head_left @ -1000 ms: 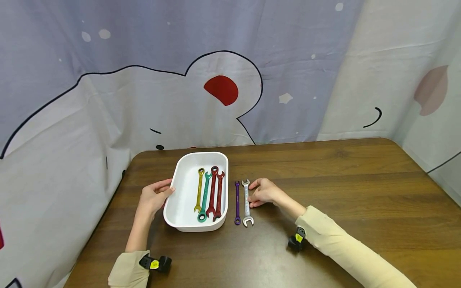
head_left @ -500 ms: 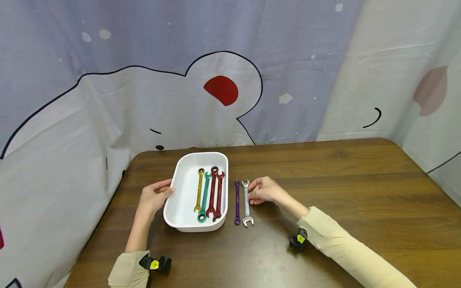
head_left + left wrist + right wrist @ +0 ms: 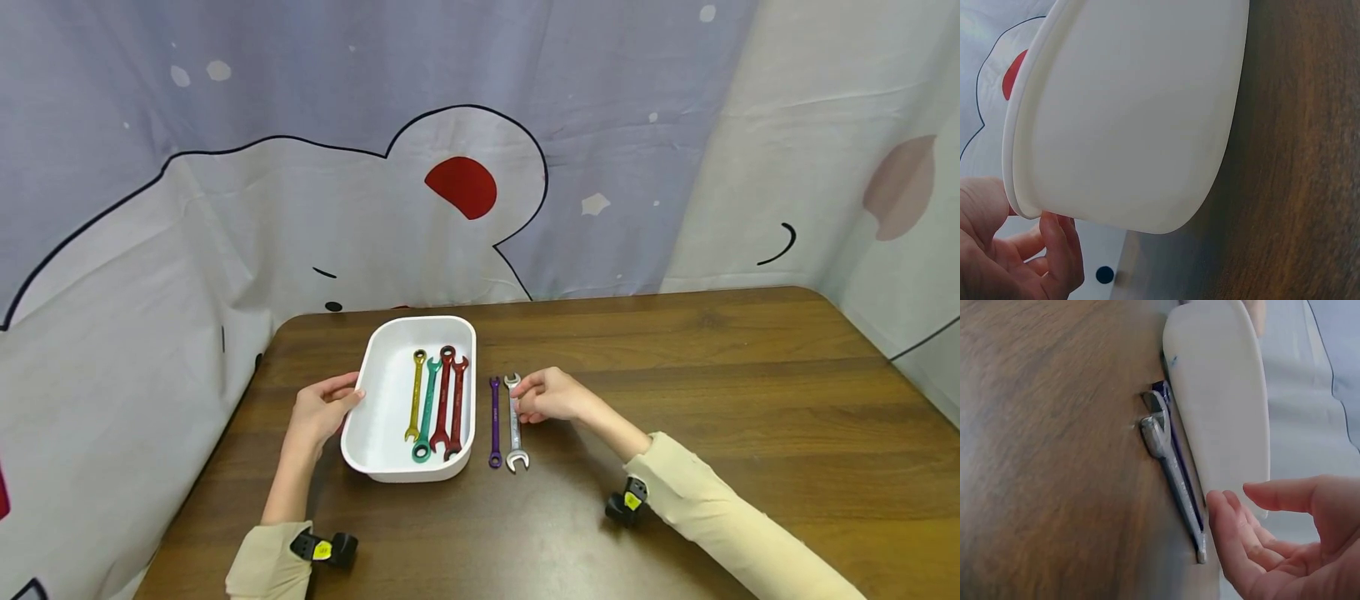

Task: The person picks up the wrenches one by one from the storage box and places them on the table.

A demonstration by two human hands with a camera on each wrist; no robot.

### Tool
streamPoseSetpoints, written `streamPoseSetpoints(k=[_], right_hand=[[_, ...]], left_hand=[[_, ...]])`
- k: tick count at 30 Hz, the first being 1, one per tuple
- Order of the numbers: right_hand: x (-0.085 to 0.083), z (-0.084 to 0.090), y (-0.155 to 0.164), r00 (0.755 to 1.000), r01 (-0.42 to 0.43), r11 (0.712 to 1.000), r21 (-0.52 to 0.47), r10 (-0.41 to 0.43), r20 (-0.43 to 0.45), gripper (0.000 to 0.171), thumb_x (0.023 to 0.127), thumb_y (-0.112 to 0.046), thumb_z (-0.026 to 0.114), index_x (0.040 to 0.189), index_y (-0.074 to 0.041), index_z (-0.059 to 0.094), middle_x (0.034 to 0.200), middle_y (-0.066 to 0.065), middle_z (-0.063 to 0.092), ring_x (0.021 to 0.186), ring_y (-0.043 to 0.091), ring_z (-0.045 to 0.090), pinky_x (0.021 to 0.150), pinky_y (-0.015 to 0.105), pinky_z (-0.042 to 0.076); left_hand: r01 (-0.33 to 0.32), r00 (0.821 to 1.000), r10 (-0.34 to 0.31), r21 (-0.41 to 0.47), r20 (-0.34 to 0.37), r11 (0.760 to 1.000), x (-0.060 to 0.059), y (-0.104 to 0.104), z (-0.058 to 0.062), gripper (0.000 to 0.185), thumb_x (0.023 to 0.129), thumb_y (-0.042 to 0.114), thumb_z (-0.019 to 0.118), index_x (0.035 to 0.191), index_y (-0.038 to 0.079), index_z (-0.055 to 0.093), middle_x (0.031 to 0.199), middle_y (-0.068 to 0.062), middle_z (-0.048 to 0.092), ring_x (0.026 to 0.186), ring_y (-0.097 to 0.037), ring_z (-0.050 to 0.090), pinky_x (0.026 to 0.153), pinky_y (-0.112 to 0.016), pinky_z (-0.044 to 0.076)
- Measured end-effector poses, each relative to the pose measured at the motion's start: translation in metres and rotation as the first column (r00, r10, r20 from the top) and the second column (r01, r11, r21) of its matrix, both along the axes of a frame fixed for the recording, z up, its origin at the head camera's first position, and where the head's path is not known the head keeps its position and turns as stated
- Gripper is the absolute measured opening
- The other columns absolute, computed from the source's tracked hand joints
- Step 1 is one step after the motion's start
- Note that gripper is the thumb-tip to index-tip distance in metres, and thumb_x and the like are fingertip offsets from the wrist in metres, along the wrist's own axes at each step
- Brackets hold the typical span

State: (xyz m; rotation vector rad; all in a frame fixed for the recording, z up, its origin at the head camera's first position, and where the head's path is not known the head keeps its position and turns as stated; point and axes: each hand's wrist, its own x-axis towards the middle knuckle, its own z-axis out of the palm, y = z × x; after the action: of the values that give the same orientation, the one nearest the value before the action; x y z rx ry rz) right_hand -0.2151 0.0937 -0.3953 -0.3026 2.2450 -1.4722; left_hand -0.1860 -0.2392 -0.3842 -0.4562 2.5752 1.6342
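Two wrenches [image 3: 504, 421] lie right of the tray [image 3: 375, 392].

Purple wrench [image 3: 1180, 464] mostly hidden behind silver wrench [image 3: 1171, 470].
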Motion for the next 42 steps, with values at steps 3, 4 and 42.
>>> streamPoseSetpoints(k=[3,4,42], right_hand=[[0.002,0.002,0.0,1.0,-0.003,1.0,0.005,0.003,-0.014,0.033,0.08,0.002,0.055,0.109,0.015,0.061,0.083,0.022,0.07,0.066,0.012,0.064,0.071,0.034,0.057],[0.002,0.003,-0.001,1.0,-0.003,1.0,0.008,0.003,-0.015,0.033,0.08,0.002,0.056,0.11,0.015,0.061,0.082,0.022,0.07,0.066,0.012,0.064,0.071,0.033,0.057],[0.0,0.045,-0.02,0.998,-0.051,0.993,-0.11,0.046,-0.045,0.037,0.089,0.0,0.058,0.122,0.016,0.055,0.111,0.032,0.064,0.078,0.006,0.066,0.082,0.035,0.056]], left_hand=[[0.001,1.0,-0.001,0.002,-0.003,1.0,0.0,0.0,0.0,0.044,0.092,0.014,0.063,0.133,0.002,0.055,0.118,-0.019,0.063,0.082,-0.006,0.06,0.064,-0.02,0.051],[0.002,1.0,-0.002,0.001,-0.006,1.0,0.0,0.0,0.0,0.044,0.092,0.014,0.063,0.133,0.001,0.055,0.117,-0.019,0.063,0.082,-0.006,0.06,0.064,-0.02,0.051],[-0.011,1.0,0.011,-0.002,-0.008,1.0,-0.001,0.0,-0.001,0.043,0.093,0.016,0.063,0.133,0.002,0.056,0.121,-0.02,0.062,0.086,-0.009,0.06,0.066,-0.02,0.05]])
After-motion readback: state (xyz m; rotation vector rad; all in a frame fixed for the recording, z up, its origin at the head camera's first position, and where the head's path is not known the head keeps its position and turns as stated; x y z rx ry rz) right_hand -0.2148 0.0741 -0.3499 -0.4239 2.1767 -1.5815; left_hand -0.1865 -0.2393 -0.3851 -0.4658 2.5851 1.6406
